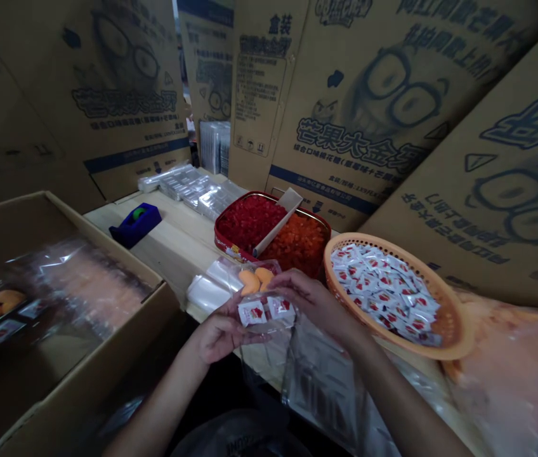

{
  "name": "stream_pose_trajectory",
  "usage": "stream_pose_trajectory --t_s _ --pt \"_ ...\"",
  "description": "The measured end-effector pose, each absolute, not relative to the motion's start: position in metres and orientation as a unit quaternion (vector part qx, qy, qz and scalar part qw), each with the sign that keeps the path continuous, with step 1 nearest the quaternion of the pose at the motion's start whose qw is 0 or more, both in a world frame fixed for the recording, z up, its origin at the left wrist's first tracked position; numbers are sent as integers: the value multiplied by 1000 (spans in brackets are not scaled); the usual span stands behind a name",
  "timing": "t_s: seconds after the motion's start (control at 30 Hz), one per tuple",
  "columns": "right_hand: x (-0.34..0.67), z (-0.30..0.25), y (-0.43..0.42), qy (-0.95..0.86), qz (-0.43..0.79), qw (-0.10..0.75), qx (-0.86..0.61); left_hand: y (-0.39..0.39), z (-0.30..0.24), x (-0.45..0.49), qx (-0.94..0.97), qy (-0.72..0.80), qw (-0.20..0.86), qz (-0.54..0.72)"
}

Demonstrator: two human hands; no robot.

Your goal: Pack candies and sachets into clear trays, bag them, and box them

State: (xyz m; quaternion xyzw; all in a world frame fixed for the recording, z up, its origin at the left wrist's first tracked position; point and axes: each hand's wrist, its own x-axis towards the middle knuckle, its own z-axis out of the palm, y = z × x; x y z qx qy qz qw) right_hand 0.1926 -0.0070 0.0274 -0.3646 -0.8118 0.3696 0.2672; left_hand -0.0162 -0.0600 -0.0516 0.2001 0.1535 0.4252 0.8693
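Observation:
In front of me is a clear plastic tray (269,325) with two white printed sachets (251,312) in its near part and orange candies (250,281) in its far part. My left hand (221,333) holds it from the left side, fingers closed around the edge. Over the far right corner, my right hand (309,298) has its fingers bent down by the candies; its fingertips are partly hidden. Just beyond the hands lies a stack of clear plastic bags (209,289).
A tin (231,246) of red and orange pieces has a white divider (278,222). Right of it stands an orange basket (454,336) of sachets. An open carton (155,289) with packed trays is left, near a blue tape dispenser (141,223). Large cartons (345,95) wall the back.

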Motion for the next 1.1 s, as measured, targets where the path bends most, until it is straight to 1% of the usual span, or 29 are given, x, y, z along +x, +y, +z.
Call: stream_pose_trajectory --t_s 0.13,0.2,0.23,0.27,0.33,0.4,0.5,0.57,0.7,0.9,1.0,1.1 --pt "182 35 26 -786 296 332 -429 -60 -51 -26 199 159 859 444" --pt "170 40 56 -792 244 323 -456 -61 -51 -31 192 168 851 458" --pt "161 42 73 -808 209 288 -470 -62 -52 -34 187 174 846 469" --pt "152 43 91 -828 170 230 -483 -62 -52 -37 179 182 838 482" --pt "131 42 125 -858 100 89 -497 -62 -53 -42 163 197 823 507" --pt "110 33 154 -866 68 -26 -494 -62 -54 -46 152 213 810 526" --pt "83 12 182 -861 72 -119 -490 -60 -55 -50 149 232 797 537" --pt "72 -2 192 -853 65 -160 -493 -60 -56 -52 145 241 793 541" --pt "74 -13 206 -854 46 -174 -488 -60 -57 -54 128 263 795 532" --pt "107 1 226 -868 17 -131 -479 -54 -58 -59 113 299 798 511" --pt "108 6 223 -887 17 -116 -446 -51 -59 -62 98 295 806 504" --pt "96 4 213 -912 44 -128 -386 -49 -61 -63 99 294 810 498"
